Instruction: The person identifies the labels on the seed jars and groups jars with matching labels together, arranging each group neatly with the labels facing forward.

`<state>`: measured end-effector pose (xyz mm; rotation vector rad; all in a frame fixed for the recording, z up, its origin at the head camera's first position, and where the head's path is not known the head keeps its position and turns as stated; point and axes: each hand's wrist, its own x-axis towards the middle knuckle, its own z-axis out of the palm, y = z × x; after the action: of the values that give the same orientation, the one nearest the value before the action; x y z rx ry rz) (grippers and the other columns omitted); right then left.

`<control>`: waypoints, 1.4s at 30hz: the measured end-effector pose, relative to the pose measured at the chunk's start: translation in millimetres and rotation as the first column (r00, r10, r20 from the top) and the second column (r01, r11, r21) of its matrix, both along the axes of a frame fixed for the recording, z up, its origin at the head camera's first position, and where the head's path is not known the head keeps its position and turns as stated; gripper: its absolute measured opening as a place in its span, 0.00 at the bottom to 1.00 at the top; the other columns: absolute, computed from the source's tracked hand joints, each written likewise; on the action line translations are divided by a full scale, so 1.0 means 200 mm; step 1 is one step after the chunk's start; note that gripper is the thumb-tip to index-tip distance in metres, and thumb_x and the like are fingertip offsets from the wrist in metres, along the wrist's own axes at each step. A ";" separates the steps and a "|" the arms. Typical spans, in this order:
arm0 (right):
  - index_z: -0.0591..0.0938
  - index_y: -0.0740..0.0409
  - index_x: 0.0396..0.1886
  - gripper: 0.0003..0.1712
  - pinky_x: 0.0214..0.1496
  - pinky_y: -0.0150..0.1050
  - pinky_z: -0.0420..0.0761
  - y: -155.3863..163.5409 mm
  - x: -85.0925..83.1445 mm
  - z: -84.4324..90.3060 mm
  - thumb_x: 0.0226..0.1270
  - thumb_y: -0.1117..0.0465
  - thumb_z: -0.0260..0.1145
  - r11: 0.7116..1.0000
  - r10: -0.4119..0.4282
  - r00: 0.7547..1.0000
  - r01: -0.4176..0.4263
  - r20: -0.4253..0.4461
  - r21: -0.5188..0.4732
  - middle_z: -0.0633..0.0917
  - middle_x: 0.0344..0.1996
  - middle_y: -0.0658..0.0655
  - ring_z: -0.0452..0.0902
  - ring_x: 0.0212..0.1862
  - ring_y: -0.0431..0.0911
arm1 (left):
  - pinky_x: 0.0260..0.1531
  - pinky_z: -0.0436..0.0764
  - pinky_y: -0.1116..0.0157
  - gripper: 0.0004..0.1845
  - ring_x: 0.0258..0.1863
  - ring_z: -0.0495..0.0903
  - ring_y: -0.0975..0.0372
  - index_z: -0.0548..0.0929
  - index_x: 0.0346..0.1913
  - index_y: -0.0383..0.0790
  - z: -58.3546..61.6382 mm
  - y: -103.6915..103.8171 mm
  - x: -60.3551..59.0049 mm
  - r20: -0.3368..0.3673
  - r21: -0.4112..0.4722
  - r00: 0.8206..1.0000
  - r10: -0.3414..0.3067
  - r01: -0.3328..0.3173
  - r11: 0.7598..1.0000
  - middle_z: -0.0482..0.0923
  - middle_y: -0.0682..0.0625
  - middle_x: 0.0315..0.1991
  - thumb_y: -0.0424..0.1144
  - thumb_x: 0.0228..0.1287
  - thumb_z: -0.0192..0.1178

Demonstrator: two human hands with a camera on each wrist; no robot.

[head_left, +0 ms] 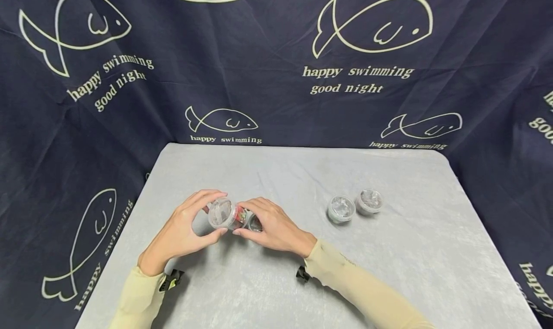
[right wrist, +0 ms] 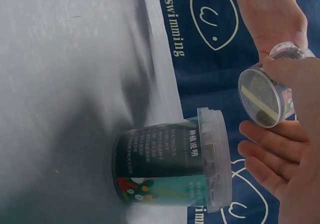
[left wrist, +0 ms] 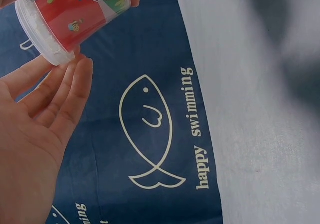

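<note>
Both hands' fingers pinch a small lidded plastic jar above the tabletop, left hand at the lid, right hand round the body. It looks light, rigid and smooth, likely slippery; the ribbed lid rim offers the surest hold.

A small clear plastic jar with a red illustrated label and a clear lid is held tilted above the tabletop. Just beside it stands a second jar, upright, with a dark label and clear lid.

Even, soft light — blurred wrist views
</note>
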<state>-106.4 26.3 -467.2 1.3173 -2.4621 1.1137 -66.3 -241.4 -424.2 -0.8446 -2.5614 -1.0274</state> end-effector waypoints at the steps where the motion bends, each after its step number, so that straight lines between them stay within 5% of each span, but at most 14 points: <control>1: 0.81 0.57 0.69 0.34 0.67 0.43 0.81 0.00 0.00 0.00 0.70 0.46 0.78 1.000 0.000 1.000 0.000 0.005 -0.011 0.87 0.59 0.53 0.81 0.62 0.45 | 0.49 0.81 0.67 0.41 0.58 0.79 0.63 0.79 0.73 0.48 0.00 0.00 0.00 0.000 0.003 1.000 -0.003 0.003 1.000 0.79 0.55 0.67 0.42 0.54 0.81; 19: 0.84 0.55 0.66 0.34 0.63 0.40 0.84 -0.01 -0.03 0.00 0.63 0.50 0.82 0.991 -0.094 0.995 0.097 0.040 -0.088 0.89 0.58 0.51 0.84 0.60 0.44 | 0.51 0.81 0.66 0.40 0.53 0.81 0.64 0.78 0.74 0.47 0.00 0.02 -0.05 0.012 -0.002 1.000 0.014 -0.014 1.000 0.79 0.54 0.68 0.41 0.57 0.80; 26: 0.84 0.55 0.65 0.34 0.60 0.39 0.84 -0.01 -0.04 0.00 0.62 0.50 0.83 0.986 -0.127 0.991 0.130 0.032 -0.108 0.89 0.57 0.51 0.84 0.58 0.43 | 0.56 0.80 0.63 0.40 0.65 0.78 0.61 0.76 0.77 0.49 0.01 0.03 -0.06 0.036 -0.025 0.999 0.024 -0.023 0.999 0.77 0.55 0.70 0.42 0.61 0.79; 33: 0.84 0.55 0.65 0.33 0.63 0.39 0.83 -0.01 -0.03 0.00 0.62 0.50 0.83 0.982 -0.143 0.989 0.147 0.039 -0.122 0.89 0.56 0.51 0.84 0.58 0.42 | 0.59 0.79 0.64 0.40 0.64 0.79 0.61 0.75 0.78 0.50 0.03 0.04 -0.06 0.061 -0.036 0.998 0.025 -0.023 0.999 0.77 0.55 0.71 0.44 0.63 0.78; 42: 0.85 0.56 0.65 0.33 0.63 0.41 0.83 0.00 -0.04 0.00 0.62 0.50 0.83 0.978 -0.161 0.987 0.163 0.027 -0.132 0.89 0.56 0.52 0.84 0.58 0.43 | 0.60 0.84 0.59 0.39 0.63 0.81 0.64 0.72 0.79 0.56 0.06 0.08 -0.05 0.154 -0.022 0.982 0.108 -0.106 0.994 0.75 0.60 0.71 0.54 0.68 0.75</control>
<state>-113.8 25.6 -466.3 1.0535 -2.4072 1.2283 -76.7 -225.8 -411.8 -0.6454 -2.7120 -1.0831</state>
